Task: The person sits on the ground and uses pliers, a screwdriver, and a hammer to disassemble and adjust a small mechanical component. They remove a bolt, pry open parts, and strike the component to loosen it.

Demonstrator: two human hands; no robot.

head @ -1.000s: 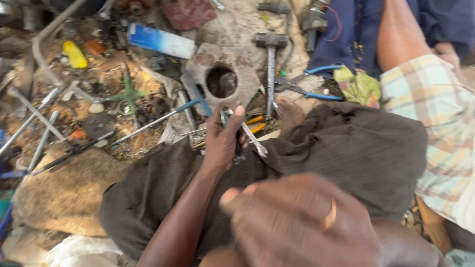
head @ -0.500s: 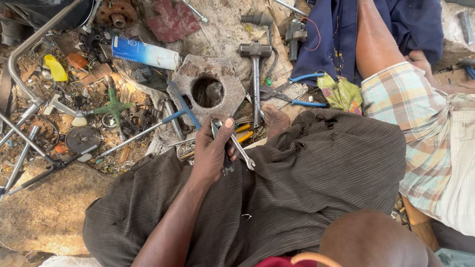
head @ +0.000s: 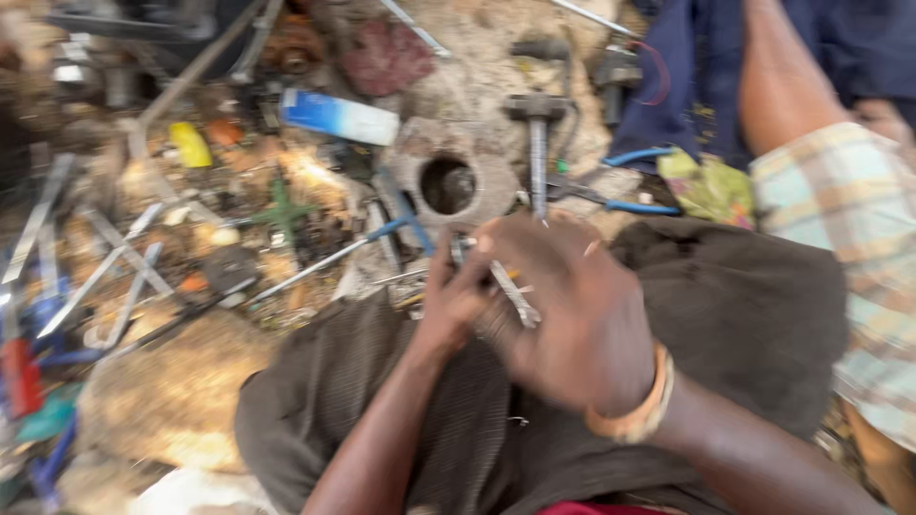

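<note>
The left hand (head: 448,300) and the right hand (head: 563,310) are meeting at frame centre over the dark cloth (head: 744,315) on the lap, both closing around a slim metal tool (head: 510,291) that is slanting between them; motion blur is hiding how tightly the fingers are gripping. On the ground, a round flange (head: 448,176) is lying at 12 o'clock from the hands, a hammer (head: 536,143) at 1 o'clock, blue-handled pliers (head: 625,202) at 2 o'clock, and a blue tube (head: 339,116) at 11 o'clock.
</note>
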